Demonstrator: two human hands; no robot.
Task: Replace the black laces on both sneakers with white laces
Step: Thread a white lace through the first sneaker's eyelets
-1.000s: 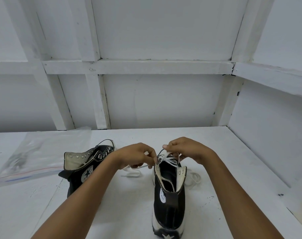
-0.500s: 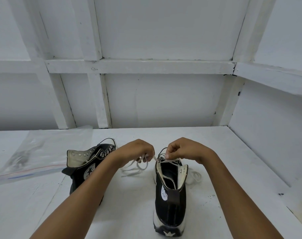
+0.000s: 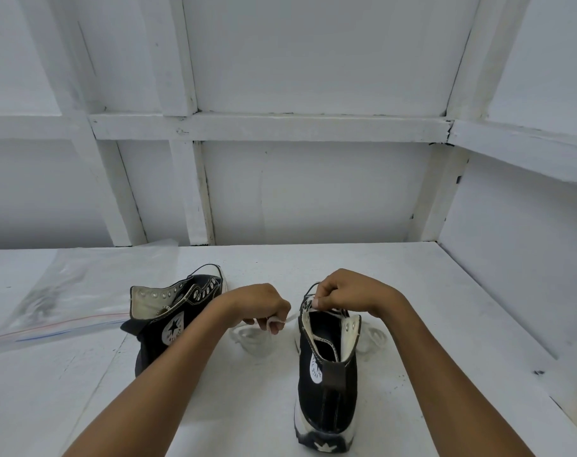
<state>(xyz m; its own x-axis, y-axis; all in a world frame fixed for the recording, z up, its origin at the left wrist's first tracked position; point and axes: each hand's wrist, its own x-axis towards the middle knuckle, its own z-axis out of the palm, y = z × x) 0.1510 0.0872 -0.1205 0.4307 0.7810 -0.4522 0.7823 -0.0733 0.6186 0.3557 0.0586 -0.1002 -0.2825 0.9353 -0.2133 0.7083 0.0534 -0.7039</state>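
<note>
A black high-top sneaker [image 3: 326,384] stands upright before me, heel toward me, with a white lace [image 3: 250,338] partly threaded through it. My left hand [image 3: 264,308] pinches a stretch of that lace to the left of the shoe. My right hand [image 3: 349,295] pinches the top left edge of the shoe's collar by the eyelets. More white lace [image 3: 376,338] loops on the table to the shoe's right. The second black sneaker [image 3: 175,318] lies on its side to the left, its eyelets bare.
A clear zip bag [image 3: 66,298] with dark contents lies at the far left of the white table [image 3: 445,308]. White panelled walls close the back and right side.
My left hand has drawn the white lace out to the left, away from the shoe. My right hand has stayed at the shoe's collar.
</note>
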